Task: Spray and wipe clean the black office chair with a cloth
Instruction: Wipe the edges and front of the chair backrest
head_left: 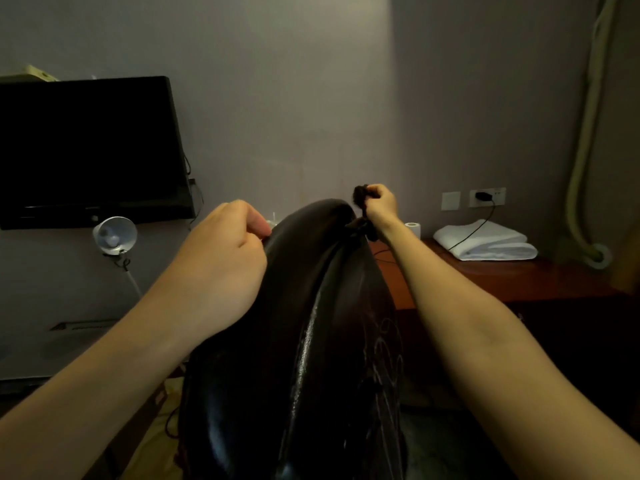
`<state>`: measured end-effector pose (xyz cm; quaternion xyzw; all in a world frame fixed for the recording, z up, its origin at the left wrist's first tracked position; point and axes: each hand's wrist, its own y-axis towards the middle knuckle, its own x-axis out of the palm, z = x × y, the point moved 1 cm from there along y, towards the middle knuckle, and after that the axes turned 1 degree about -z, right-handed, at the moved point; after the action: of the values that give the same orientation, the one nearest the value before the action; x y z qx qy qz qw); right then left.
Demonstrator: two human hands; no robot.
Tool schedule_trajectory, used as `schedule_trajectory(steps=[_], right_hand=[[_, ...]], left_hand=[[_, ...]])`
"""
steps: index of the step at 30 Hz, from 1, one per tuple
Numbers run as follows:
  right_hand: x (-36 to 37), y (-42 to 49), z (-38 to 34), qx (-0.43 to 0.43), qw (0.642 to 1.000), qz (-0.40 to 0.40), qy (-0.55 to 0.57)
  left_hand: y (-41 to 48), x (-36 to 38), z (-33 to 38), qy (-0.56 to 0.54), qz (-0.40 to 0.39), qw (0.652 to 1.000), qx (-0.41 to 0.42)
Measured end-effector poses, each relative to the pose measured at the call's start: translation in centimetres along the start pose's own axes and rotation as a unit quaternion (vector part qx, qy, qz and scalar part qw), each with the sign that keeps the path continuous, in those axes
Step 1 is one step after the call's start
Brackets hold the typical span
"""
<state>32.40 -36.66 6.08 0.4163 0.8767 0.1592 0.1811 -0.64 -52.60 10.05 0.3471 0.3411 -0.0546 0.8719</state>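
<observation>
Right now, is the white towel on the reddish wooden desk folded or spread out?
Folded: the white towel lies in stacked layers on the reddish wooden desk.

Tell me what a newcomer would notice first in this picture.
The shiny back of the black office chair fills the middle. The left hand grips its top edge, while the right hand holds a bunched dark cloth at its top right corner. Behind, a dark television hangs at left and a folded white towel lies on the wooden desk at right.
</observation>
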Motion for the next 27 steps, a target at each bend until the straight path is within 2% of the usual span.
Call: schedule_trajectory(steps=[2, 5, 7, 11, 14, 21, 23, 25, 27], right_hand=[[-0.9, -0.2, -0.1, 0.035, 0.999, 0.026, 0.009], [-0.4, -2.5, -0.9, 0.062, 0.996, -0.054, 0.033], [0.6, -3.1, -0.6, 0.067, 0.995, -0.073, 0.016], [1.3, -4.9, -1.4, 0.027, 0.999, -0.033, -0.031], [0.6, -9.5, -3.5, -0.044, 0.997, -0.031, -0.054], [-3.1, -26.2, -6.9, -0.237, 0.968, -0.082, 0.021], [-4.3, -27.8, -7.4, -0.255, 0.959, -0.122, 0.036], [-5.1, -26.7, -7.5, -0.235, 0.955, -0.169, 0.066], [-5.4, -23.0, -6.9, -0.196, 0.967, -0.138, 0.079]], left_hand=[[0.1, 0.1, -0.1, -0.004, 0.005, 1.0, -0.003], [0.1, 0.1, -0.3, -0.005, 0.012, 1.0, -0.004], [0.0, 0.1, -0.4, -0.009, 0.013, 1.0, -0.001], [0.2, 0.2, -0.4, -0.015, 0.025, 1.0, -0.002], [0.5, 0.2, -0.5, -0.013, 0.018, 1.0, -0.007], [0.1, -0.2, -0.2, 0.013, 0.019, 1.0, -0.001], [0.1, -0.3, -0.2, 0.015, 0.024, 1.0, 0.003], [0.1, -0.2, -0.1, 0.017, 0.027, 0.999, 0.008], [0.1, -0.1, -0.1, 0.024, 0.029, 0.999, 0.016]])
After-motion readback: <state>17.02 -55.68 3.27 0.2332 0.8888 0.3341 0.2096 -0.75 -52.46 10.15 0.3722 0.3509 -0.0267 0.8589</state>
